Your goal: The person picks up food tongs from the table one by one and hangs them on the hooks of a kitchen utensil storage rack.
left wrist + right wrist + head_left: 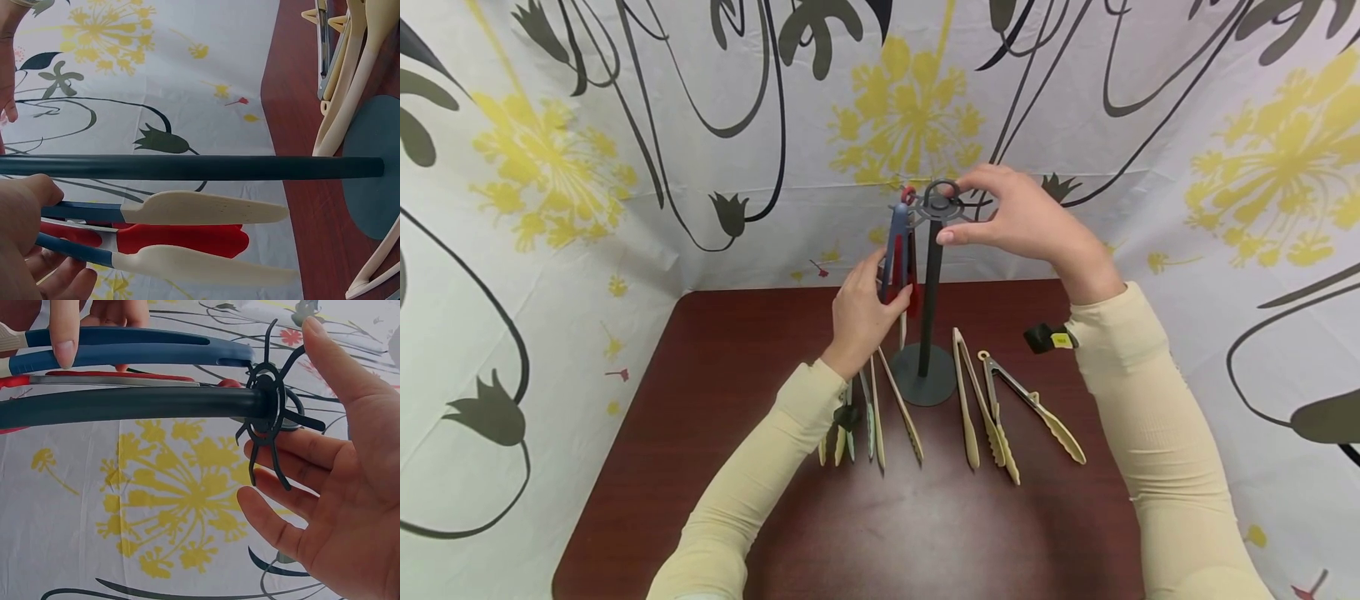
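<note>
My left hand (863,312) grips blue-handled tongs (131,353) with cream tips (212,207), held upright beside the pole of a dark utensil stand (931,292). The tongs' top end meets one of the stand's hooks; whether it is hooked on cannot be told. Red tongs (181,240) hang just behind them, at the same side. Up at the hook ring (270,419), my right hand (1018,212) holds the stand's top, its thumb against a hook and its fingers on the ring's other side.
Cream tongs (970,408) and metal-armed tongs with cream tips (1033,400) lie right of the round base (917,387). Several more tongs (876,417) lie to its left, partly behind my left forearm. A patterned cloth (820,167) surrounds the dark red table (700,400).
</note>
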{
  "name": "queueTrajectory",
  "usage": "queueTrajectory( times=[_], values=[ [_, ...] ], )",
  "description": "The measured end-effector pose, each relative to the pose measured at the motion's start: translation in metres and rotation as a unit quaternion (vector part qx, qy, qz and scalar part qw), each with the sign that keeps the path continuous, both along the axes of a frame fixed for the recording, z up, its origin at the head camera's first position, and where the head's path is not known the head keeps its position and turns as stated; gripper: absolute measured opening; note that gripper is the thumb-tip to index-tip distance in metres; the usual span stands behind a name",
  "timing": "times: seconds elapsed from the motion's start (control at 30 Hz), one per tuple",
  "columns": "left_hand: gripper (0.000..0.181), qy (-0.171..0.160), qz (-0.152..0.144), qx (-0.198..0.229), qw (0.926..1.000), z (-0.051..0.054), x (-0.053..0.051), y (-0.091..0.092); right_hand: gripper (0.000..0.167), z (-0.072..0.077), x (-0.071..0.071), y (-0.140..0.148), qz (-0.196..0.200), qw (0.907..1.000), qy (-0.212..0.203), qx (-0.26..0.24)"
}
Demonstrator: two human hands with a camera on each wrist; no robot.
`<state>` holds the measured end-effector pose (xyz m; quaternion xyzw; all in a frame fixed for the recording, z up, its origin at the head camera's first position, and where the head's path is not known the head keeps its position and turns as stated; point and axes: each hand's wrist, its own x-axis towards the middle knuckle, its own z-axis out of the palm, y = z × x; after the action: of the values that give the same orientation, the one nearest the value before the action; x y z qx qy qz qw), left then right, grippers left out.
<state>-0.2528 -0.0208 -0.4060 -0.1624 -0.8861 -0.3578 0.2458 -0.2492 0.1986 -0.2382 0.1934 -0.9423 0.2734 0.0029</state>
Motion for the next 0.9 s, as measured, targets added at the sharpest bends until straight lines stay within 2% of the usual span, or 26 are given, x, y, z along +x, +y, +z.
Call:
queueTrajectory(
  times=[0.33,0.53,0.67,0.9],
  values=[
    [0.070,-0.030,-0.001,-0.020,0.9993,-0.004,0.000,-0.003,0.062,-0.005,0.000,-0.002,0.016,0.9992,0.001,-0.037],
    [0.071,-0.058,0.007,-0.020,0.9981,-0.008,0.002,-0.017,0.061,-0.008,-0.001,-0.004,0.018,0.9991,0.013,-0.038],
    [0.062,-0.076,0.017,-0.012,0.9969,-0.019,0.004,-0.034,0.062,-0.008,0.000,-0.005,0.011,0.9991,0.016,-0.037],
    [0.044,-0.125,0.041,-0.040,0.9905,-0.049,0.008,-0.065,0.064,-0.008,0.002,-0.008,-0.011,0.9992,0.016,-0.036]
  ],
)
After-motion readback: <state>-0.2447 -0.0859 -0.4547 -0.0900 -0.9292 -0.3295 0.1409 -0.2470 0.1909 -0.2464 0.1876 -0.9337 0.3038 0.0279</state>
